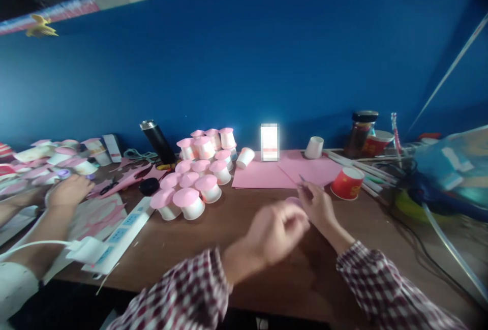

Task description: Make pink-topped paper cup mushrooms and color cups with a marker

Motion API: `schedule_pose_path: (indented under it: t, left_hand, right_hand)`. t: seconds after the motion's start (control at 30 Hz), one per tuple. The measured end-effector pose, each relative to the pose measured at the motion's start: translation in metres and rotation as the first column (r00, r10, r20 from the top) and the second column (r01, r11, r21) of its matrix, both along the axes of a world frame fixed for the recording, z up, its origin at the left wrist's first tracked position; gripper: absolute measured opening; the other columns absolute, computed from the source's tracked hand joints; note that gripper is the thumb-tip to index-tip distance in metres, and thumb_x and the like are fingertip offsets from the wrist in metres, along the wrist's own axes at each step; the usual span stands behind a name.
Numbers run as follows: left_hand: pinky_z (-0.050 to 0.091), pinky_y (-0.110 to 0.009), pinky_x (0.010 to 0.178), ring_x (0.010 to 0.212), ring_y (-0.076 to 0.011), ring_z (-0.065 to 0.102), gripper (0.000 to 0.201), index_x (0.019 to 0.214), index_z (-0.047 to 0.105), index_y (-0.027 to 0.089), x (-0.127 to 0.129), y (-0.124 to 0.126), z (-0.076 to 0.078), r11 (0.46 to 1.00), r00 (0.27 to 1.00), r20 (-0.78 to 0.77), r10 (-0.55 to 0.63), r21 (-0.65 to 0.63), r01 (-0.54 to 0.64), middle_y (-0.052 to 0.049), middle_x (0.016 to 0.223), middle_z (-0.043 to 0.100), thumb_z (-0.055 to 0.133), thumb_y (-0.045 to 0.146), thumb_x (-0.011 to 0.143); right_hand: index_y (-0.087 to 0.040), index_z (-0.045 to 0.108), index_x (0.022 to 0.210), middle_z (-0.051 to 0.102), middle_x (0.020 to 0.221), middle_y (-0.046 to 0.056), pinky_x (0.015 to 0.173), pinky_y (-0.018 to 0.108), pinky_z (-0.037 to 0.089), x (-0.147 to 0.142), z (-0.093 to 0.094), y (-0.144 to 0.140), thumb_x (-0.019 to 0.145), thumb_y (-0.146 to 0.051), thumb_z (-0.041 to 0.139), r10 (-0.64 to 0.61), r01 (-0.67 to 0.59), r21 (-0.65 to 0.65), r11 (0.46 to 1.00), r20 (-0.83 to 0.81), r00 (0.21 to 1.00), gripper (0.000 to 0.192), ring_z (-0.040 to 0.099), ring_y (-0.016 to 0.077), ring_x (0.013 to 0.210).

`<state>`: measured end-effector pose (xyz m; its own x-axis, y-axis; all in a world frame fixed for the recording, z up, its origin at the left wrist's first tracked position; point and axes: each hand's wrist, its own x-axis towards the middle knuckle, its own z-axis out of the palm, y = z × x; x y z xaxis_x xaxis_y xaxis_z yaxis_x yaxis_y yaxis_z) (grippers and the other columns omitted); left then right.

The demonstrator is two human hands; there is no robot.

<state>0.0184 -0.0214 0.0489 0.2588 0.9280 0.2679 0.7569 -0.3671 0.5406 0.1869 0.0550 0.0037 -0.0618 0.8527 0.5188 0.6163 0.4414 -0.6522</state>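
Pink-capped cups (192,177) and red cup (346,183) flanking both hands (293,220).

A small pink paper piece (294,201), rounded and blurred, sits just above the table's middle, pinched between the fingertips of both hands. A thin, dark pointed tool (302,178) sticks up tilted from the right hand (319,207), toward the table's far edge.

No legible text anywhere; yellow print on the red cup (346,183) too blurred.
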Motion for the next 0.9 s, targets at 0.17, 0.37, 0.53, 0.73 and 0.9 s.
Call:
schedule_pose_path:
  t: [0.17, 0.37, 0.53, 0.73, 0.9]
  left_hand:
    - [0.035, -0.041, 0.1, 0.121, -0.0276, 0.043, 0.042, 0.123, 0.042, 0.012, -0.03, 0.096, 0.01, 0.848, 0.846, -0.131, 0.517, 0.207, -0.487, -0.017, 0.125, 0.049, 0.051, 0.025, 0.084]
    - [0.034, -0.052, 0.092, 0.12, -0.0412, 0.042, 0.048, 0.126, 0.034, 0.002, -0.06, 0.151, -0.007, 0.766, 0.747, -0.174, 0.642, 0.17, -0.62, -0.033, 0.124, 0.043, 0.048, 0.013, 0.081]
    - [0.039, -0.047, 0.088, 0.107, -0.0327, 0.051, 0.039, 0.118, 0.042, 0.015, -0.057, 0.134, -0.004, 0.788, 0.766, -0.19, 0.614, 0.198, -0.583, -0.018, 0.11, 0.054, 0.044, 0.008, 0.08]
    - [0.041, -0.037, 0.092, 0.107, -0.0244, 0.05, 0.04, 0.108, 0.048, 0.02, -0.052, 0.056, 0.021, 0.866, 0.892, -0.11, 0.438, 0.317, -0.386, -0.01, 0.11, 0.049, 0.058, 0.017, 0.069]
    - [0.046, -0.039, 0.081, 0.095, -0.0262, 0.058, 0.056, 0.118, 0.039, 0.02, -0.053, 0.002, 0.031, 0.944, 0.935, -0.159, 0.316, 0.157, -0.292, -0.009, 0.099, 0.059, 0.063, 0.028, 0.068]
  right_hand:
    - [-0.018, 0.064, 0.098, 0.071, 0.084, 0.007, 0.063, 0.028, 0.049, -0.001, 0.003, 0.001, 0.082, -0.03, 0.049, 0.013, -0.01, -0.036, 0.999, 0.068, 0.998, 0.025, 0.066, 0.0196, 0.071]
    - [-0.02, 0.064, 0.099, 0.07, 0.079, 0.005, 0.057, 0.026, 0.047, -0.001, 0.006, 0.0, 0.083, -0.029, 0.048, -0.004, 0.005, -0.011, 1.0, 0.135, 0.991, 0.025, 0.063, 0.0175, 0.062]
    - [-0.02, 0.063, 0.099, 0.07, 0.082, 0.006, 0.058, 0.026, 0.047, -0.001, 0.006, 0.003, 0.084, -0.03, 0.047, -0.006, 0.007, -0.005, 1.0, 0.129, 0.992, 0.025, 0.063, 0.0172, 0.063]
    - [-0.017, 0.064, 0.1, 0.069, 0.082, 0.006, 0.059, 0.026, 0.047, 0.001, 0.006, 0.004, 0.082, -0.031, 0.049, -0.032, 0.034, -0.034, 0.999, 0.056, 0.998, 0.027, 0.062, 0.0166, 0.063]
    - [-0.017, 0.063, 0.104, 0.069, 0.085, 0.007, 0.062, 0.027, 0.048, 0.001, 0.004, 0.004, 0.082, -0.031, 0.049, -0.05, 0.051, -0.038, 0.998, 0.027, 0.998, 0.03, 0.063, 0.0173, 0.067]
